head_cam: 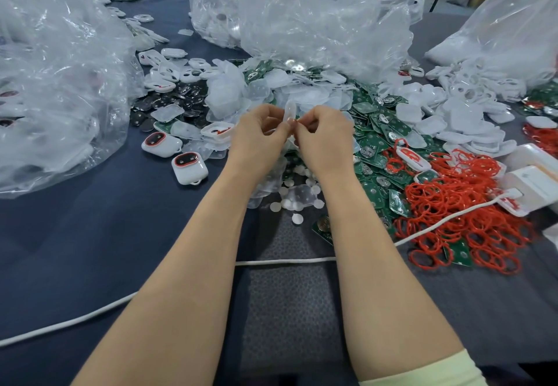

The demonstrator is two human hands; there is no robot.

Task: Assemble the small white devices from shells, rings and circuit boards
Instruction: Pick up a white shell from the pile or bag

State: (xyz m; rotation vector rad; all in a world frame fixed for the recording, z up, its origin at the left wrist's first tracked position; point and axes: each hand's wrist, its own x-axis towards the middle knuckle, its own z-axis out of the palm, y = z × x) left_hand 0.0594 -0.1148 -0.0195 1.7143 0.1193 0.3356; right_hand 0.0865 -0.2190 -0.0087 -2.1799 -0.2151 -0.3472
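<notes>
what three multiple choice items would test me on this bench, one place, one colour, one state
1. Where is the ring pile from the left hand and right hand?
A to their left
B to their right
C between them

2. What colour are the boards?
A green
B blue
C yellow

3. What are the hands doing?
A lying flat
B both pinching a clear piece
C hanging idle

Answers:
1 B: the red heap lies to the right of the right hand.
2 A: the boards scattered by the heap are green.
3 B: the fingertips of both hands meet on the piece, above the table.
</notes>
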